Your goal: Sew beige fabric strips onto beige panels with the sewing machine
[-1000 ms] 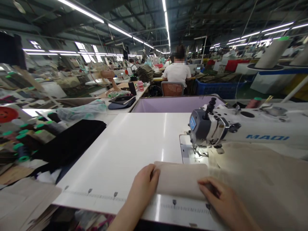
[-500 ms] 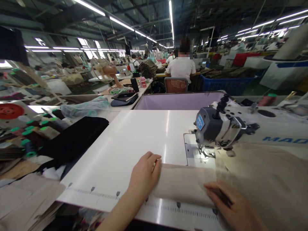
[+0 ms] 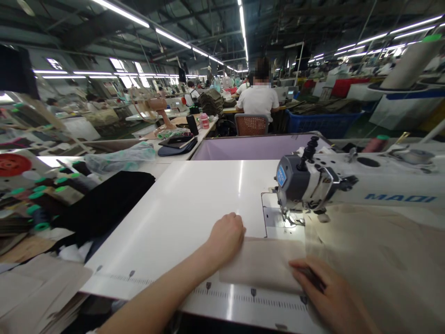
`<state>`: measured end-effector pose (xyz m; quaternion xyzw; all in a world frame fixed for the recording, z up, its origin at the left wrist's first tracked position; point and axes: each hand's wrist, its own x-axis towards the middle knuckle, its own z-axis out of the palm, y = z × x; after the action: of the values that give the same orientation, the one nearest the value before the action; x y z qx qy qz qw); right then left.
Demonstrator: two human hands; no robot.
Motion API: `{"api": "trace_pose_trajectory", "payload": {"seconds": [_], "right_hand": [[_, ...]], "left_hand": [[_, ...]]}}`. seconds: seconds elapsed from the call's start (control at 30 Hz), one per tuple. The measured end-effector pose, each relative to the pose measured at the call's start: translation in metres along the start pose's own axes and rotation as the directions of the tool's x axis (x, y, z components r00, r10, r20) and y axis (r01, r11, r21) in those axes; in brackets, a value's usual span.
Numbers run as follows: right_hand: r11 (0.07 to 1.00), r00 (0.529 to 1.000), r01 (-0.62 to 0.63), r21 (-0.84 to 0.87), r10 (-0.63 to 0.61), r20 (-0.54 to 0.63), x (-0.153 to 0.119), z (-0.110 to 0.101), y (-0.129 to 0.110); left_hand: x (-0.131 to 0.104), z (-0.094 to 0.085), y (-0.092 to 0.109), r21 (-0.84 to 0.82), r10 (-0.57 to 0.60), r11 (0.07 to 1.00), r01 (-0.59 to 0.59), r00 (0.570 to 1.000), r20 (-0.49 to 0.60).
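L hand: left hand (image 3: pixel 227 235) at beige panel's (image 3: pixel 266 264) far-left corner, fingers curled, clamp can't tell | R hand: right hand (image 3: pixel 323 284) at panel's right end, fingertips close, clamp can't tell | panel: flat near worktop's (image 3: pixel 194 199) near edge, below sewing machine (image 3: pixel 295 185) head | 1 black cloth (image 3: pixel 107 199): worktop's left side

So it's a big dim hall with a dark metal-beamed ceiling (image 3: pixel 194 28), long white tube lights (image 3: pixel 121 13) running down it, bright windows (image 3: pixel 125 72) off on the left, plus a brown perforated-back chair (image 3: pixel 251 125) and dark green floor (image 3: pixel 375 123) further back
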<state>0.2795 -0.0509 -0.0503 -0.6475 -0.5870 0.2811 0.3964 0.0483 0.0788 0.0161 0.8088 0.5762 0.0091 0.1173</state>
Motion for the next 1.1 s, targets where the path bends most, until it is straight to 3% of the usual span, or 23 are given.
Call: {"api": "trace_pose_trajectory", "payload": {"seconds": [0.1, 0.2, 0.27, 0.37, 0.43, 0.57, 0.7, 0.77, 0.9, 1.0, 1.1], "right_hand": [[1.000, 1.000, -0.002, -0.003, 0.002, -0.006, 0.000, 0.000, -0.001], [1.000, 0.999, 0.017, -0.001, -0.017, -0.032, -0.001, 0.000, -0.002], [0.999, 0.998, 0.044, -0.004, -0.044, -0.036, -0.003, 0.001, -0.002], [0.994, 0.993, 0.110, -0.021, -0.111, -0.035, -0.007, 0.001, 0.000], [0.986, 0.986, 0.159, -0.048, -0.161, -0.040, -0.009, 0.001, 0.004], [0.963, 0.968, 0.247, -0.108, -0.250, -0.021, -0.008, -0.002, 0.012], [0.940, 0.951, 0.305, -0.152, -0.309, -0.001, -0.001, -0.007, 0.018], [0.945, 0.958, 0.283, -0.163, -0.287, -0.001, 0.001, -0.007, 0.019], [0.963, 0.975, 0.221, -0.154, -0.223, 0.003, 0.001, -0.005, 0.014], [0.976, 0.983, 0.181, -0.124, -0.185, -0.014, 0.000, -0.005, 0.013], [0.983, 0.990, 0.139, -0.119, -0.136, 0.030, 0.003, -0.007, 0.017]], "left_hand": [[0.005, -0.015, -0.027, 0.076, -0.165, 0.981, 0.176, 0.977, -0.136], [-0.002, -0.028, -0.053, 0.097, -0.267, 0.946, 0.310, 0.911, -0.313], [-0.017, -0.029, -0.059, 0.000, -0.217, 0.973, 0.233, 0.907, -0.360], [-0.043, -0.023, -0.049, -0.241, -0.064, 0.970, 0.010, 0.973, -0.221], [-0.052, -0.019, -0.035, -0.343, 0.078, 0.932, -0.121, 0.987, -0.137], [-0.041, -0.019, -0.008, -0.422, 0.339, 0.853, -0.307, 0.941, -0.001], [-0.023, -0.029, -0.003, -0.440, 0.404, 0.835, -0.332, 0.912, 0.078], [-0.024, -0.036, -0.010, -0.452, 0.356, 0.854, -0.257, 0.923, 0.148], [-0.041, -0.035, -0.033, -0.548, 0.142, 0.835, 0.047, 0.944, 0.297], [-0.055, -0.014, -0.040, -0.664, -0.037, 0.712, 0.227, 0.957, 0.288], [-0.064, 0.008, -0.035, -0.682, -0.202, 0.679, 0.270, 0.963, 0.180]]}}
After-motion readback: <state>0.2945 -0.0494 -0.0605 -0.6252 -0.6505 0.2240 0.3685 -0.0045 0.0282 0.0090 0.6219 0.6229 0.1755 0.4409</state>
